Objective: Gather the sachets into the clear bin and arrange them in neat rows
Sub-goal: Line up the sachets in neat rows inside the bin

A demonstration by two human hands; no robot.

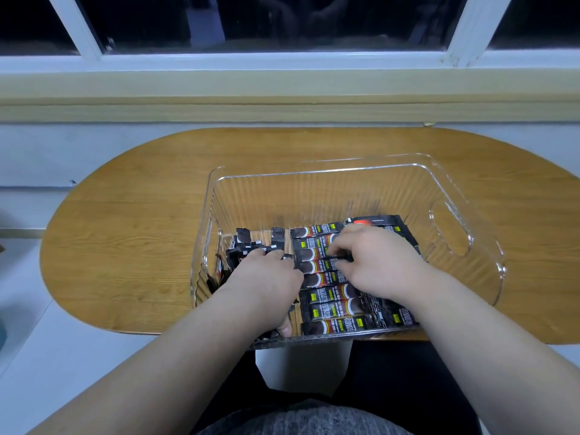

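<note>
1. Both hands reach down into the clear bin (464, 196), which stands on the oval wooden table (125, 230) at its near edge. The bare forearms come in from below, side by side.
2. Our left hand (266, 277) lies palm down in the bin's left half. Its fingers (260, 253) curl over the far ends of a loose bundle of sachets (243, 243), and the thumb sits low, close to the bin's front wall.
3. Our right hand (379, 262) hangs palm down over the right half, the wrist angled inward and the fingers bent toward the left. Thumb and fingertips pinch one dark sachet (340, 256) by its end.
4. Under and around that hand we see a row of sachets (332, 310) lying flat on the bin's floor. They lie one beside the next, each lengthwise from left to right, and the row reaches the front wall.
5. Behind the table runs a pale window sill (282, 86).
</note>
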